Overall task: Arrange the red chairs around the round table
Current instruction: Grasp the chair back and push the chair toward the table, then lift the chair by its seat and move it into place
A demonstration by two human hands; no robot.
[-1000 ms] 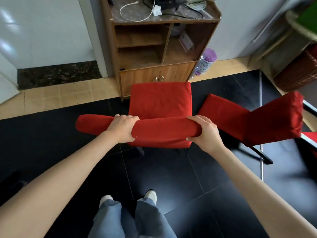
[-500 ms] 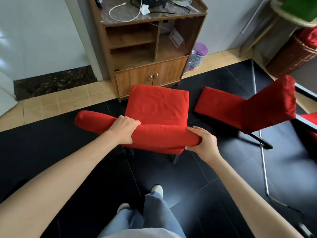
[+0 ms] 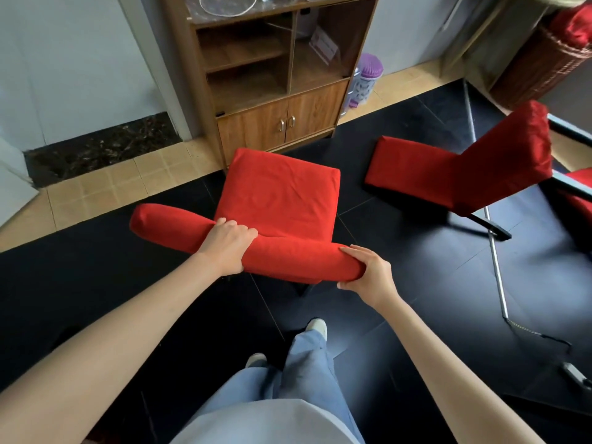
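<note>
A red chair (image 3: pixel 278 197) stands in front of me with its seat facing a cabinet. My left hand (image 3: pixel 226 245) grips the top of its padded backrest near the middle. My right hand (image 3: pixel 368 277) holds the right end of the same backrest. A second red chair (image 3: pixel 455 168) stands to the right, turned sideways. Part of a third red chair (image 3: pixel 579 187) shows at the right edge. A table edge with a green top (image 3: pixel 573 0) is barely visible at the top right corner.
A wooden cabinet (image 3: pixel 282 120) with glass doors stands against the wall just beyond the held chair. A purple bin (image 3: pixel 365 81) sits beside it. A wicker basket (image 3: pixel 544 72) is at the right. A metal rod (image 3: pixel 493 251) and cable lie on the black floor.
The held chair has turned clockwise and shifted away from the cabinet. My feet have stepped and the view has swung left, so the second chair sits farther right.
</note>
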